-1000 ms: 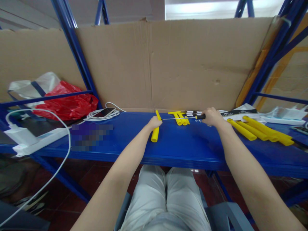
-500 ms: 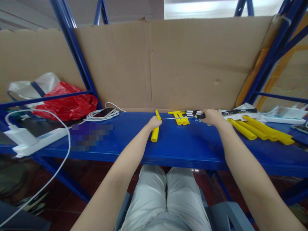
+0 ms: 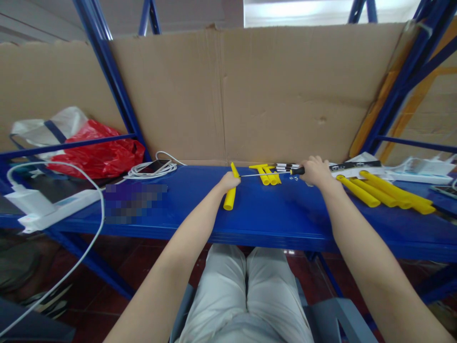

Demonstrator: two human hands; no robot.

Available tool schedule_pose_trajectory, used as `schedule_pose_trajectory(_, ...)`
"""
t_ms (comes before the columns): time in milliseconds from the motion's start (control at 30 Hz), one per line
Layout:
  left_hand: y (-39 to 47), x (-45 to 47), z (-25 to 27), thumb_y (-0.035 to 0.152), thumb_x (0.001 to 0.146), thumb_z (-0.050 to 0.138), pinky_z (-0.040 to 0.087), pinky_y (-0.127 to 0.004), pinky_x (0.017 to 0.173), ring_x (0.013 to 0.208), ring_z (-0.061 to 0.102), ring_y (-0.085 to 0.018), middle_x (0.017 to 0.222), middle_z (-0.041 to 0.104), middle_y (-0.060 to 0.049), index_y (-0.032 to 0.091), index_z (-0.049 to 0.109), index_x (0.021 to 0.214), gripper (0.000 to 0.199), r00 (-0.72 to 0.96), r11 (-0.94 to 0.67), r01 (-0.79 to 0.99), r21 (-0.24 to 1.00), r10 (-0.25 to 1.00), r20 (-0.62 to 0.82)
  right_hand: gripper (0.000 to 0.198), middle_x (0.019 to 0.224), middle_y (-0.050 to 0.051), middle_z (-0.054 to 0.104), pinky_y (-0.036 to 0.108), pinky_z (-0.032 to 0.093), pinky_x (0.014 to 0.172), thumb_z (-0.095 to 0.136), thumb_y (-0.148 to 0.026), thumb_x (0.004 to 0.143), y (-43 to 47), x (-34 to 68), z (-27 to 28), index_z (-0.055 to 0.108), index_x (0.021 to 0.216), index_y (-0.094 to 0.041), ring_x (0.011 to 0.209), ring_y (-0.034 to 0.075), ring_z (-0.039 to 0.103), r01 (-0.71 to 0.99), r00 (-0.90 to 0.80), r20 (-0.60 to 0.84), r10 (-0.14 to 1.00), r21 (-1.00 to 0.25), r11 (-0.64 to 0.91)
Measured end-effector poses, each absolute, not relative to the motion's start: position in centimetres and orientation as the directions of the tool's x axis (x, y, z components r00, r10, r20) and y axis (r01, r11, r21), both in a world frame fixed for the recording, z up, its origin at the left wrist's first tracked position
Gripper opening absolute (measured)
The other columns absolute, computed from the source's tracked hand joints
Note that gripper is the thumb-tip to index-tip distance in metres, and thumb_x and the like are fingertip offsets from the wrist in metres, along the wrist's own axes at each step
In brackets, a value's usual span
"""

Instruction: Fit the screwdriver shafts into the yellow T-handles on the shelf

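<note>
My left hand (image 3: 229, 182) is closed around a yellow plastic handle (image 3: 230, 199), a tube whose narrower upper end sticks out above the fingers. In my right hand (image 3: 315, 170) is the black grip of a screwdriver (image 3: 264, 175). Its long thin shaft runs level to the left, and the tip meets the yellow handle beside my left fingers. Exactly how the tip sits there is too small to make out. Behind the shaft lie several yellow T-shaped pieces (image 3: 266, 176). Tiny metal bits, perhaps screws (image 3: 293, 178), lie just below the screwdriver grip.
Several yellow tubes (image 3: 387, 190) lie on the blue table (image 3: 271, 216) at the right. A coiled white cable (image 3: 152, 170), a phone, a red plastic bag (image 3: 103, 150) and a white power strip (image 3: 64, 209) are at the left. Cardboard (image 3: 285, 95) walls the back.
The fingers of my right hand have shifted on the screwdriver grip and are raised and looser now. My left hand and the yellow handle stay in place.
</note>
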State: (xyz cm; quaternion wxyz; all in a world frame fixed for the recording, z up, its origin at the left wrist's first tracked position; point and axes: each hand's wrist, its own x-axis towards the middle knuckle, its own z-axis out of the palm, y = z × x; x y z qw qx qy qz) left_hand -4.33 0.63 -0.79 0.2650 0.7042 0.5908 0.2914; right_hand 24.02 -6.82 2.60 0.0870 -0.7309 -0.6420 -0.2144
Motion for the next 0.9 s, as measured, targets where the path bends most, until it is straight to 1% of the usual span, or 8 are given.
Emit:
schedule_pose_trajectory(67, 0.5, -4.3, -0.7, 0.0, 0.07, 0.061, 0.051, -0.025, 0.069, 0.086, 0.071, -0.023, 0.092, 0.076, -0.014, 0.007, 0.074, 0.09, 0.025, 0.136, -0.166, 0.676, 0.718, 0.986, 0.099, 0.038, 0.11, 0.018, 0.069, 0.048, 0.04, 0.093, 0.053, -0.023, 0.085, -6.8, 23.9, 2.7, 0.073, 0.116, -0.017, 0.11, 0.034, 0.059, 0.972, 0.123, 0.418, 0.9, 0.131, -0.193)
schedule_pose_trajectory(167, 0.4, -4.3, -0.7, 0.0, 0.071, 0.061, 0.05, -0.024, 0.068, 0.086, 0.071, -0.022, 0.094, 0.076, -0.014, 0.006, 0.074, 0.09, 0.025, 0.138, -0.168, 0.683, 0.711, 0.985, 0.1, 0.035, 0.101, 0.013, 0.072, 0.049, 0.04, 0.092, 0.058, -0.032, 0.083, -6.8, 24.0, 2.8, 0.074, 0.113, -0.021, 0.1, 0.031, 0.063, 0.967, 0.167, 0.383, 0.909, 0.117, -0.227)
schedule_pose_trajectory(233, 0.4, -4.3, -0.6, 0.0, 0.071, 0.061, 0.049, -0.024, 0.067, 0.086, 0.071, -0.022, 0.094, 0.076, -0.015, 0.006, 0.074, 0.09, 0.023, 0.132, -0.162, 0.689, 0.706, 0.986, 0.097, 0.036, 0.1, 0.012, 0.073, 0.049, 0.04, 0.092, 0.061, -0.035, 0.081, -6.7, 24.1, 2.8, 0.074, 0.111, -0.022, 0.098, 0.032, 0.064, 0.968, 0.173, 0.361, 0.916, 0.11, -0.226)
schedule_pose_trajectory(433, 0.4, -4.3, -0.6, 0.0, 0.072, 0.061, 0.048, -0.024, 0.066, 0.084, 0.07, -0.021, 0.091, 0.075, -0.013, 0.007, 0.073, 0.087, 0.02, 0.142, -0.167, 0.681, 0.713, 0.985, 0.095, 0.042, 0.109, 0.016, 0.072, 0.048, 0.044, 0.09, 0.059, -0.029, 0.077, -6.4, 24.9, 2.8, 0.076, 0.115, -0.019, 0.107, 0.035, 0.062, 0.982, 0.147, 0.312, 0.939, 0.071, -0.178)
schedule_pose_trajectory(533, 0.4, -4.3, -0.6, -0.001, 0.072, 0.06, 0.047, -0.023, 0.065, 0.083, 0.07, -0.021, 0.091, 0.075, -0.013, 0.008, 0.073, 0.084, 0.019, 0.147, -0.174, 0.679, 0.713, 0.984, 0.099, 0.043, 0.113, 0.018, 0.07, 0.05, 0.045, 0.091, 0.059, -0.027, 0.077, -6.4, 25.0, 2.6, 0.077, 0.115, -0.018, 0.11, 0.036, 0.059, 0.984, 0.128, 0.353, 0.927, 0.068, -0.162)
schedule_pose_trajectory(700, 0.4, -4.3, -0.6, 0.0, 0.073, 0.059, 0.048, -0.024, 0.066, 0.084, 0.071, -0.022, 0.094, 0.076, -0.015, 0.007, 0.073, 0.087, 0.021, 0.148, -0.175, 0.683, 0.709, 0.984, 0.1, 0.038, 0.115, 0.019, 0.066, 0.05, 0.043, 0.093, 0.057, -0.024, 0.081, -6.4, 24.9, 2.3, 0.077, 0.113, -0.018, 0.115, 0.037, 0.054, 0.978, 0.114, 0.408, 0.906, 0.115, -0.175)
schedule_pose_trajectory(800, 0.5, -4.3, -0.6, 0.0, 0.072, 0.06, 0.049, -0.024, 0.068, 0.086, 0.071, -0.022, 0.094, 0.076, -0.014, 0.007, 0.074, 0.088, 0.022, 0.142, -0.169, 0.683, 0.71, 0.985, 0.098, 0.036, 0.115, 0.019, 0.067, 0.05, 0.042, 0.092, 0.056, -0.023, 0.081, -6.4, 24.9, 2.3, 0.074, 0.112, -0.019, 0.113, 0.036, 0.056, 0.977, 0.115, 0.436, 0.892, 0.111, -0.18)
schedule_pose_trajectory(900, 0.4, -4.3, -0.6, -0.001, 0.069, 0.061, 0.05, -0.024, 0.069, 0.086, 0.071, -0.023, 0.092, 0.076, -0.013, 0.008, 0.074, 0.088, 0.024, 0.144, -0.17, 0.682, 0.711, 0.985, 0.097, 0.036, 0.107, 0.015, 0.071, 0.048, 0.042, 0.091, 0.056, -0.023, 0.081, -6.5, 24.8, 2.4, 0.071, 0.114, -0.022, 0.104, 0.032, 0.062, 0.977, 0.147, 0.41, 0.9, 0.083, -0.197)
